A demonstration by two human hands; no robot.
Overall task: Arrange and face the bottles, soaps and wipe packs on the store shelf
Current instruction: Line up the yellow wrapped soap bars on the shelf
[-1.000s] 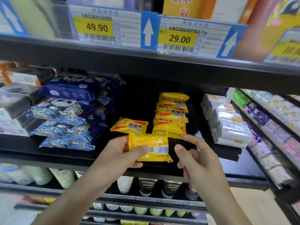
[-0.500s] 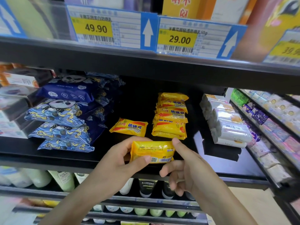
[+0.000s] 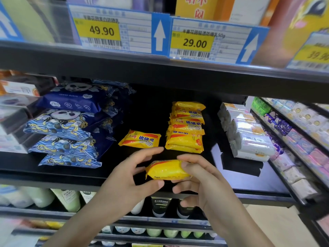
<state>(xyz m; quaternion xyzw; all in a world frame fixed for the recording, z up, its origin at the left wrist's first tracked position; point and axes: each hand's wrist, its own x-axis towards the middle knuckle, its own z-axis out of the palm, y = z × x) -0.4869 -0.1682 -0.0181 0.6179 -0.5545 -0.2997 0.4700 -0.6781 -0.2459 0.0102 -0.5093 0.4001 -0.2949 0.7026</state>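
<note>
A yellow soap pack (image 3: 167,169) is held just in front of the black shelf (image 3: 53,177), turned so its plain edge faces me. My right hand (image 3: 201,180) grips its right end with curled fingers. My left hand (image 3: 131,177) is at its left end, thumb under the lower corner, the other fingers spread and lifted off the top. Another yellow soap (image 3: 139,139) lies alone on the shelf behind. A stack of the same soaps (image 3: 186,127) stands to its right. Blue panda wipe packs (image 3: 67,125) are piled at the left.
White wrapped packs (image 3: 249,136) are stacked on the right of the shelf, with boxed goods (image 3: 16,104) at the far left. Bottles and tubes (image 3: 67,198) line the shelf below. Price tags (image 3: 117,29) hang from the shelf above. A side rack of packs (image 3: 302,132) runs along the right.
The soap pack has been rotated from its barcode face to its narrow edge and lowered slightly. My right hand has closed round its right end, and my left fingers have lifted off the top.
</note>
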